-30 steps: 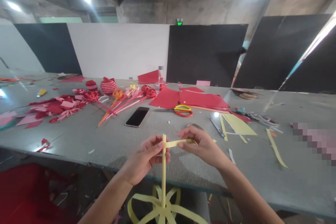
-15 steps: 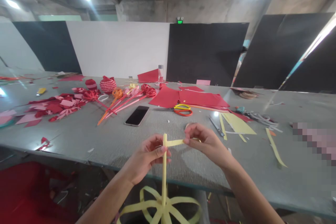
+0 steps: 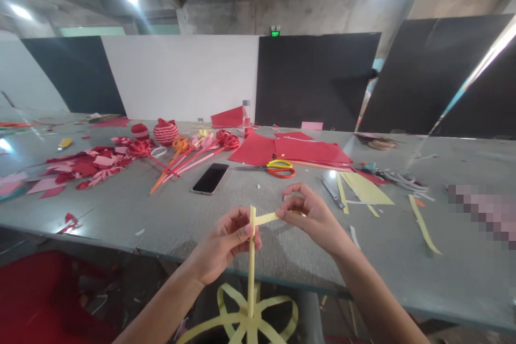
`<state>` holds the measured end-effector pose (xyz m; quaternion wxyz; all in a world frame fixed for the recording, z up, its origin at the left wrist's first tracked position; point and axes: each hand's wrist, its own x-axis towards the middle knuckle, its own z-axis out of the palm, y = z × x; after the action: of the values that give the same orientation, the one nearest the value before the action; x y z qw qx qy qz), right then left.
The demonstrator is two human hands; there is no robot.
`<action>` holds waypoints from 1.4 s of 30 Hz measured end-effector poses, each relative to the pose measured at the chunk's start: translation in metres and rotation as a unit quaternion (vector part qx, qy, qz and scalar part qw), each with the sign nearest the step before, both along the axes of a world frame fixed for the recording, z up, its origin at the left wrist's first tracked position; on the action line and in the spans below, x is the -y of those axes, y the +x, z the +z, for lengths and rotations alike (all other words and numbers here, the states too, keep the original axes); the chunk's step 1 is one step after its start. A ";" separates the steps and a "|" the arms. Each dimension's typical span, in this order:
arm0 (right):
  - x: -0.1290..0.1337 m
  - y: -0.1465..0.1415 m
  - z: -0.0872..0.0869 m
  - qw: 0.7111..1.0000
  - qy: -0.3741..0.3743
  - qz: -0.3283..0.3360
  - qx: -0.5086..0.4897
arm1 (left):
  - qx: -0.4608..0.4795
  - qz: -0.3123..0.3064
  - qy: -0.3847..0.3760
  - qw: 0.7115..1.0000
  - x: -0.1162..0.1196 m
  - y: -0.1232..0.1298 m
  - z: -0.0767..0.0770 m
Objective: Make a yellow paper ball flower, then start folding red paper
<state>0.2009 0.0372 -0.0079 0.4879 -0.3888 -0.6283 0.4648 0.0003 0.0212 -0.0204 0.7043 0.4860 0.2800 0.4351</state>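
My left hand point(image 3: 234, 234) is closed on a thin yellow paper stick point(image 3: 251, 274) that stands upright, its thumb pressed on the stick near the top. Below, the stick meets a set of looped yellow strips point(image 3: 237, 320) spreading out at the bottom of the view. A short yellow strip point(image 3: 266, 219) runs sideways from the stick's upper part to my right hand point(image 3: 306, 215), which pinches it between thumb and fingers. The strip's far end is mostly hidden behind the right fingers.
On the grey table point(image 3: 169, 226) lie a phone point(image 3: 210, 178), yellow-and-orange scissors point(image 3: 281, 168), red sheets point(image 3: 308, 150), yellow paper point(image 3: 371, 189), a cutter point(image 3: 332, 192), paper flowers point(image 3: 193, 156) and red and pink scraps point(image 3: 88, 164). A bottle point(image 3: 246, 113) stands behind.
My right hand has moved slightly left, closer to the stick, and the strip between the hands looks shorter. The looped strips below have shifted a little. My left hand keeps its hold.
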 end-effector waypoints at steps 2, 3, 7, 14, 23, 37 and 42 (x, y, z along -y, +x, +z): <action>0.001 -0.001 0.000 1.000 0.001 -0.002 0.009 | 0.007 -0.007 0.001 1.000 -0.001 0.000 -0.001; 0.001 -0.001 0.000 1.000 0.001 -0.004 0.012 | 0.010 -0.010 0.001 1.000 -0.001 0.000 -0.001; 0.000 -0.005 -0.004 1.000 0.012 -0.019 0.019 | 0.019 -0.029 0.007 0.999 -0.002 0.000 -0.003; -0.002 -0.013 -0.014 0.999 0.031 -0.043 0.009 | 0.013 -0.024 -0.003 1.000 -0.003 0.001 -0.003; -0.004 -0.011 -0.015 0.997 0.045 -0.060 0.023 | -0.082 0.024 0.020 0.996 -0.005 0.003 0.005; -0.008 -0.011 -0.020 0.996 0.051 -0.073 0.029 | -0.141 0.080 0.082 0.983 -0.010 0.014 0.006; -0.007 -0.008 -0.017 0.996 0.049 -0.068 0.036 | -0.119 0.074 0.046 0.989 -0.010 0.014 0.009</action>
<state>0.1931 0.0438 -0.0248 0.5134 -0.4231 -0.6397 0.3849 0.0147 0.0307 -0.0119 0.6085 0.5445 0.3766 0.4375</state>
